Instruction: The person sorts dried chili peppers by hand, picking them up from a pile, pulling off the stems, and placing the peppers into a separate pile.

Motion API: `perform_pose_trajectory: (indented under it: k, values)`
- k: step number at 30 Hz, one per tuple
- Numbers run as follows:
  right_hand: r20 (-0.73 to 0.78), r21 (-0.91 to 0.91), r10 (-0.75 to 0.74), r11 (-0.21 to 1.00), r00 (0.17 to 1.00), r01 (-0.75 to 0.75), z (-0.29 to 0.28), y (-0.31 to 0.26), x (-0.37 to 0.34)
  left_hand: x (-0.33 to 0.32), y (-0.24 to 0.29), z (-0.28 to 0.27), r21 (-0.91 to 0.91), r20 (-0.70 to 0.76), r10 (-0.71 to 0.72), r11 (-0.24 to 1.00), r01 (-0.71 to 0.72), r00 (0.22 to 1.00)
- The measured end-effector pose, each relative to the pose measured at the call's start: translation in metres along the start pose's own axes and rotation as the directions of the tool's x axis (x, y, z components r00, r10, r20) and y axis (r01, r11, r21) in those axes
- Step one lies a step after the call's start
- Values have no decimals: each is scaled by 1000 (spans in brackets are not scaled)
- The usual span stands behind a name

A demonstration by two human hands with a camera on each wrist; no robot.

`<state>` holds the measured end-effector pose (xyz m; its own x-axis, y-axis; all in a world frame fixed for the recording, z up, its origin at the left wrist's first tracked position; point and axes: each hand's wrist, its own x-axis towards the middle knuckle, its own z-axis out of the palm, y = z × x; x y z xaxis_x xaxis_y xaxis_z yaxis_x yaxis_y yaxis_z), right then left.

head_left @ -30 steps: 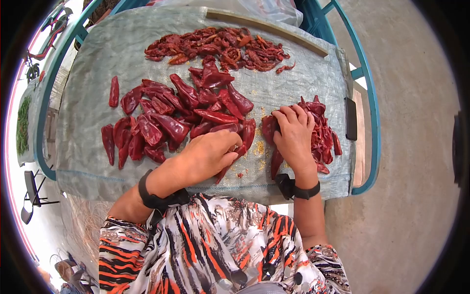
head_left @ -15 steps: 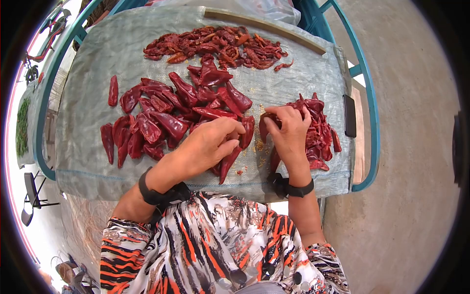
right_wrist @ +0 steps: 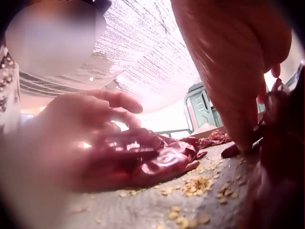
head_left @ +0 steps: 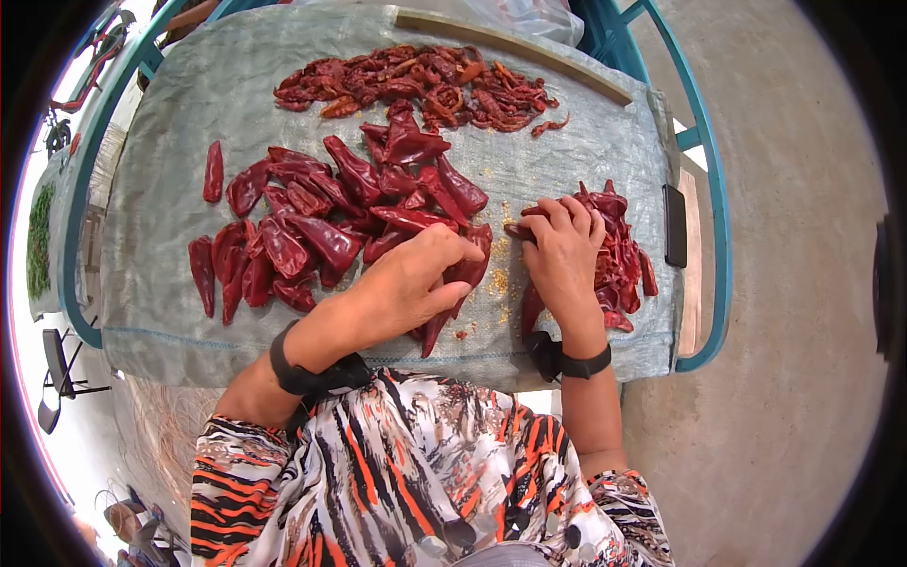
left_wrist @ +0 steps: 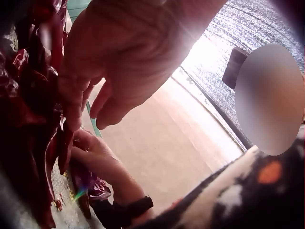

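On the left side of the sheet, a pile of large dried red chili peppers (head_left: 326, 222) spreads out. My left hand (head_left: 402, 283) is at its near right edge, thumb and forefinger apart, fingertips over a chili (head_left: 470, 269). In the left wrist view those fingers (left_wrist: 71, 107) point down beside the peppers. My right hand (head_left: 567, 265) has its fingertips bent down on a dark dried chili (right_wrist: 231, 151), whose end sticks out past the fingers. Behind and right of that hand lies a second heap of red chilies (head_left: 619, 250).
Shrivelled red chilies (head_left: 416, 85) lie along the back, before a wooden strip (head_left: 515, 52). Yellow seeds (head_left: 501, 274) are scattered between the hands. A black phone (head_left: 675, 227) rests at the sheet's right edge, inside a teal metal rail (head_left: 723, 255).
The right hand first raised the chili slightly, then lowered it flatter onto the sheet. The left hand's thumb and forefinger have spread apart over the pile's edge.
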<state>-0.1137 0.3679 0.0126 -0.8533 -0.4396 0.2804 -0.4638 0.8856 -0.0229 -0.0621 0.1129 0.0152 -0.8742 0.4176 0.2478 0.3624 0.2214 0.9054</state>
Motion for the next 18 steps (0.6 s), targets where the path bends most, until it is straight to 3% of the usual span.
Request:
perform_pose_trajectory:
  k: [2, 5, 6, 8, 9, 10, 13, 15, 18]
  values:
    - [-32, 2, -5, 1000, 999, 5, 6, 2, 1, -1, -1, -2, 5, -1, 11, 1000, -11, 1000]
    - [-148, 172, 54, 985, 988, -28, -7, -5, 9, 0, -5, -2, 14, 16, 6, 1000, -7, 1000]
    - [-74, 390, 173, 911, 982, -131, -13, -9, 12, 0, -7, -2, 15, 23, 12, 1000, -13, 1000]
    - [139, 726, 345, 603, 928, -332, -22, -17, 15, 1, -6, 0, -8, 8, 1, 1000, -1, 1000]
    - [86, 764, 324, 585, 942, -270, -18, -18, 15, 3, -3, 2, -33, -16, -19, 999, 18, 1000]
    - [142, 819, 334, 488, 932, -300, -19, -19, 15, 5, 2, 3, -57, -41, -39, 998, 36, 998]
    - [295, 921, 295, 165, 909, -352, -30, -32, 18, 13, 23, -1, -274, -17, -307, 917, 291, 952]
    - [354, 935, 214, -57, 911, -350, -39, -41, 20, 15, 20, -1, -236, -28, -267, 938, 253, 963]
    - [382, 923, 159, -111, 910, -368, -36, -33, 16, 14, 8, 1, -78, -46, -166, 984, 162, 985]
